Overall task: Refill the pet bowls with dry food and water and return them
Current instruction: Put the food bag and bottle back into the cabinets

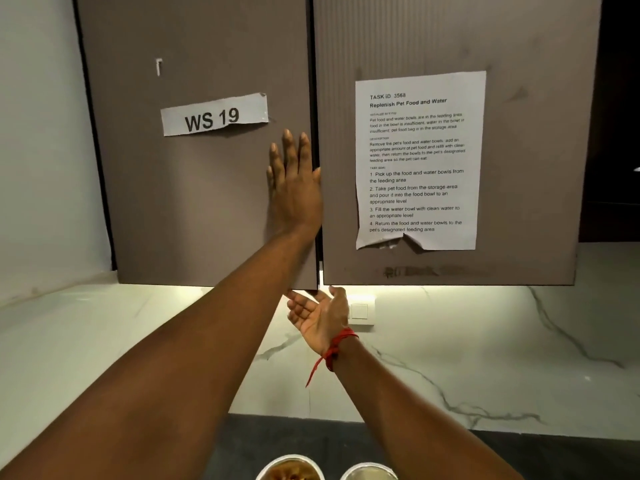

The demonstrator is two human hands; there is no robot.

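Observation:
Two pet bowls stand on the dark counter at the bottom edge: the left bowl [290,468] holds brown dry food, the right bowl [369,472] looks metallic and its contents are cut off. My left hand [294,181] lies flat, fingers spread, against the left cabinet door [194,202] near its right edge. Palm up with curled fingers, my right hand [320,315] sits just under the bottom edge of the doors, at the gap between them. A red thread is tied around that wrist. Neither hand holds anything.
Both grey-brown wall cabinet doors look closed. The left one carries a "WS 19" label [214,115], and a printed task sheet [419,161] is taped to the right door [540,168]. Below is a white marble backsplash [485,341] with a wall switch [360,311].

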